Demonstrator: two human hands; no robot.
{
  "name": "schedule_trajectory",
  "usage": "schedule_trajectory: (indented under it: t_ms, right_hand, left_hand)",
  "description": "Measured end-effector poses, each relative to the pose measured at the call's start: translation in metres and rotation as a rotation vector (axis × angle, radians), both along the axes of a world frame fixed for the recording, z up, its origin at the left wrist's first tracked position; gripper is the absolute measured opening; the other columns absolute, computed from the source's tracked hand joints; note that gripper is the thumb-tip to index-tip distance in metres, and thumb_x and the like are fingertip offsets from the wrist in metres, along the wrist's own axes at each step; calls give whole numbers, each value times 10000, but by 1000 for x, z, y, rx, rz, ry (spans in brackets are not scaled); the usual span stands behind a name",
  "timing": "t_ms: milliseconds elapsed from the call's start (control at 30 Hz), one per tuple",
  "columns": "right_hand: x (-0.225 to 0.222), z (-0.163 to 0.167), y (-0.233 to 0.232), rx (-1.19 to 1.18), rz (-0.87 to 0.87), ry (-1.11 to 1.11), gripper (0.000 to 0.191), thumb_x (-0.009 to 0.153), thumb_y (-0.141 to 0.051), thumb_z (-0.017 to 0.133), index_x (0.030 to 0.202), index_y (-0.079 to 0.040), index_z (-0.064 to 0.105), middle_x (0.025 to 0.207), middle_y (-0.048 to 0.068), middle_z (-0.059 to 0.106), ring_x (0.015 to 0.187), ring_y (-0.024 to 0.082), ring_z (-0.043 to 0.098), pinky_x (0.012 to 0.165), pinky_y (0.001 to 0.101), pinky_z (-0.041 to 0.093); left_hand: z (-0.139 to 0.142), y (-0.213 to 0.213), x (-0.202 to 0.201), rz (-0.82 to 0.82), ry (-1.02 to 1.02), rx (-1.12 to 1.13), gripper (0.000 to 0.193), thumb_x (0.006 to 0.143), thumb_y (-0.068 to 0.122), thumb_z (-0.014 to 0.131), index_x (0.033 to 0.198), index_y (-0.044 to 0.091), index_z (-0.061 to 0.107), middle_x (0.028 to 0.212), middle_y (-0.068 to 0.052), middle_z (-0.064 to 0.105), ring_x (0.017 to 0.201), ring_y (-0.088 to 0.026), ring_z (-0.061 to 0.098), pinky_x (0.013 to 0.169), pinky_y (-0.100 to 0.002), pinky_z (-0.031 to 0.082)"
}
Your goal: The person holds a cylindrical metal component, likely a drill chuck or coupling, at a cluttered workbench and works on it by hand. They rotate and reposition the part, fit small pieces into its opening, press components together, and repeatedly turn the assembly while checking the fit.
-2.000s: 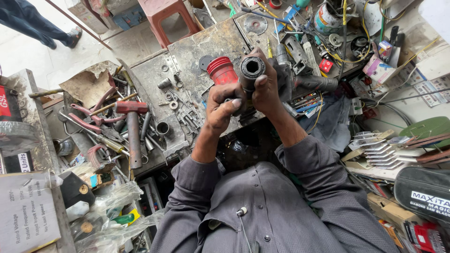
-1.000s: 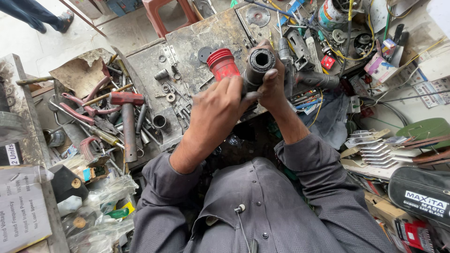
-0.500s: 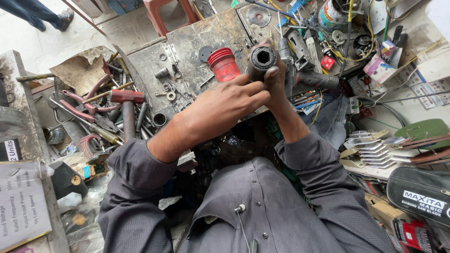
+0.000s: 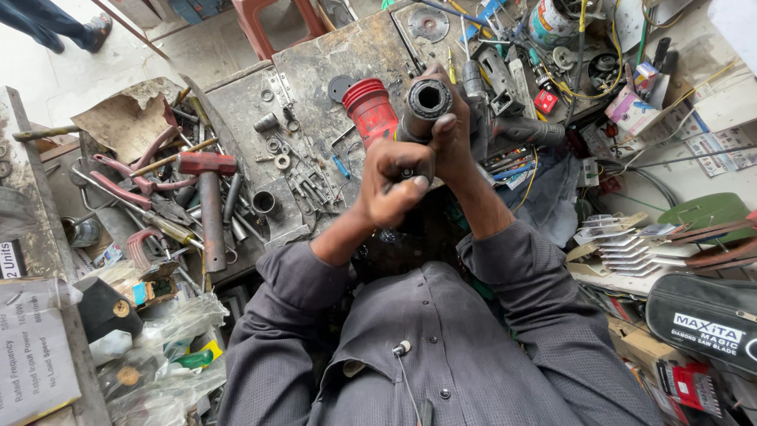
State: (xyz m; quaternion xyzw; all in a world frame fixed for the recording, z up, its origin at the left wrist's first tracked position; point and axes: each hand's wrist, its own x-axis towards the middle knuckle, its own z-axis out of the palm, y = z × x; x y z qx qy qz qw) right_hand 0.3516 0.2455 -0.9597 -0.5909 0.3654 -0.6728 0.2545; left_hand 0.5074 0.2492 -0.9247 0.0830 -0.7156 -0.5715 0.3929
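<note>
Head view looks straight down the open bore of a dark metal cylinder, raised above the cluttered workbench just beside a red ribbed housing. Right hand wraps its side, thumb on the rim, steadying it; left hand clenches tight around the lower end, seemingly to brace it.

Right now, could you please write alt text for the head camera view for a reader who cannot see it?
A person's left hand and right hand grip a dark hollow metal cylinder above a cluttered workbench, its open end facing the camera. A red ribbed cap stands behind it; a red-headed hammer lies left.
</note>
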Motion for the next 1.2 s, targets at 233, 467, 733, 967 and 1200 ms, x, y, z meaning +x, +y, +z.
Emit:
schedule_trajectory:
  t_ms: [233, 467, 733, 967, 1200]
  right_hand:
    - [1, 8, 0, 20, 20, -22, 944, 928, -875, 395, 1147, 29, 557, 1124, 52, 526, 1040, 151, 518, 934, 322, 451]
    - [-1, 25, 0, 10, 1, -38, 934, 948, -849, 399, 1176, 43, 560, 1108, 52, 505, 984, 141, 491, 860, 292, 436]
    - [-4, 14, 2, 26, 75, -87, 923, 913, -860, 446, 1165, 21, 550, 1093, 27, 526, 1006, 124, 491, 896, 313, 446]
    - [-13, -4, 8, 77, 30, -78, 957, 903, -891, 407, 1191, 11, 546, 1002, -4, 544, 927, 104, 499, 822, 290, 450]
    - [-9, -2, 8, 36, 99, -78, 925, 907, -879, 425, 1109, 16, 540, 1025, 11, 479, 934, 116, 452, 828, 307, 403]
  left_hand:
    - [4, -13, 7, -127, 69, 12, 320, 954, 317, 558, 832, 27, 496, 789, -34, 513, 691, -137, 494, 657, -266, 388]
    - [-8, 34, -12, 485, 140, 114, 176, 1072, 173, 506, 1117, 5, 535, 1078, -89, 574, 921, -136, 523, 860, -271, 448]
    - [-3, 13, -25, 361, -45, -48, 306, 966, 128, 564, 718, 12, 428, 652, -21, 362, 550, -102, 373, 551, -273, 325]
    - [4, -4, -8, -55, 37, -83, 172, 882, 135, 558, 779, 20, 481, 739, -41, 482, 663, -160, 489, 636, -319, 394]
    - [27, 33, -14, 836, -238, -781, 208, 1048, 260, 670, 1016, 56, 647, 1008, -106, 616, 875, -274, 629, 686, -347, 486]
